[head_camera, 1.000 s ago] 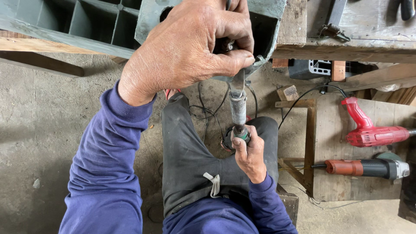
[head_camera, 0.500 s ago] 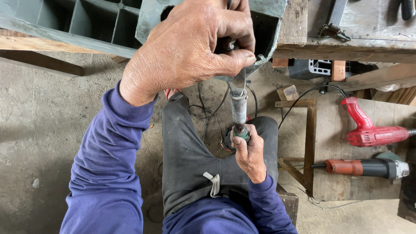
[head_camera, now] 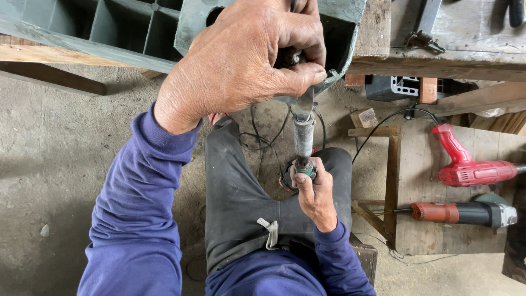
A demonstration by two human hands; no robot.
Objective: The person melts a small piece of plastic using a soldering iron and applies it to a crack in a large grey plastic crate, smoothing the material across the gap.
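A green metal housing sits on the wooden surface, directly behind the left hand. That hand's grip is pressed together, pinching a small part against the housing's lower edge. Below it, the right hand is closed around the handle of a screwdriver, whose tip points up under the left thumb. A red drill lies well off to the right of both.

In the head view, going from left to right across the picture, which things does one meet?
Blue sleeve → left hand → grey-handled tool, its lower end held by the right hand → wooden stand → orange power tool → red drill.
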